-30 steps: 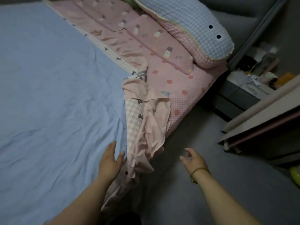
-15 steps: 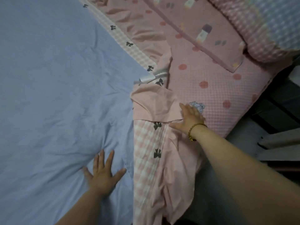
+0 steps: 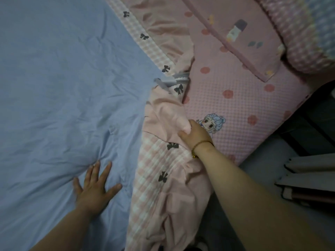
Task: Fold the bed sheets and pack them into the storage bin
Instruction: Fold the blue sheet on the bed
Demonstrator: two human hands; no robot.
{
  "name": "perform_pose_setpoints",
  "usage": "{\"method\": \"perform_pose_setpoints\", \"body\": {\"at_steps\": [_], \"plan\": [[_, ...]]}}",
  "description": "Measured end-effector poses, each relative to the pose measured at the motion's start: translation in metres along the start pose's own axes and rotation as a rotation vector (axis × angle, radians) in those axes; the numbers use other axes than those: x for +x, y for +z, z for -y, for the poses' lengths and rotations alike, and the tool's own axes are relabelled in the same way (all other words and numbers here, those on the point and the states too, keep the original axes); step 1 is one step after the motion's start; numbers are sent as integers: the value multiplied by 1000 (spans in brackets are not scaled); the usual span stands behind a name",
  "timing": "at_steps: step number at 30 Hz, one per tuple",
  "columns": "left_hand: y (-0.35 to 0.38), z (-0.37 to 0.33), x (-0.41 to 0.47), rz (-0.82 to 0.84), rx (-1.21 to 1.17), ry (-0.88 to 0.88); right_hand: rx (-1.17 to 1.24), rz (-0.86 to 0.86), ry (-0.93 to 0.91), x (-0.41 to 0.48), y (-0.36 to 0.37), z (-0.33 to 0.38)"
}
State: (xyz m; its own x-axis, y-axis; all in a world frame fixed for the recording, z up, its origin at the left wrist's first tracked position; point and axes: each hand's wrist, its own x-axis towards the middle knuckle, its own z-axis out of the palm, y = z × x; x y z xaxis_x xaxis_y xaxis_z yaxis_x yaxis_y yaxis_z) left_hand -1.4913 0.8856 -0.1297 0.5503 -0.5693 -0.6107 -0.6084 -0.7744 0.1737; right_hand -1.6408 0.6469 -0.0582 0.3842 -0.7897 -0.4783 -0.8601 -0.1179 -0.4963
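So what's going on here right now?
A person is leaning over a bed, working on the sheets. The left hand lies flat, fingers spread, on the blue sheet. The right hand grips a bunched fold of the pink sheet, the one with the checked, bow-printed border, at the bed's edge beside the dotted mattress cover. Neither sheet is folded yet, and no storage bin is in view.
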Motion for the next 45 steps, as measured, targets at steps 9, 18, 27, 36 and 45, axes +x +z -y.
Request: {"method": "perform_pose_setpoints", "body": {"at_steps": [9, 18, 27, 36, 45], "plan": [[7, -76, -42, -60, -19, 4, 42, -206, 265, -96, -104, -151], [26, -113, -39, -27, 35, 5, -323, -52, 342, -45, -54, -171], [-26, -110, -7, -343, -1401, -266, -7, -48, -160, -55, 22, -52], [-84, -88, 66, -235, -1020, -164, -107, 199, -235, -46, 64, -6], [-101, -66, 10, -386, -964, 28, 375, 13, 42, -55, 45, 24]]}}
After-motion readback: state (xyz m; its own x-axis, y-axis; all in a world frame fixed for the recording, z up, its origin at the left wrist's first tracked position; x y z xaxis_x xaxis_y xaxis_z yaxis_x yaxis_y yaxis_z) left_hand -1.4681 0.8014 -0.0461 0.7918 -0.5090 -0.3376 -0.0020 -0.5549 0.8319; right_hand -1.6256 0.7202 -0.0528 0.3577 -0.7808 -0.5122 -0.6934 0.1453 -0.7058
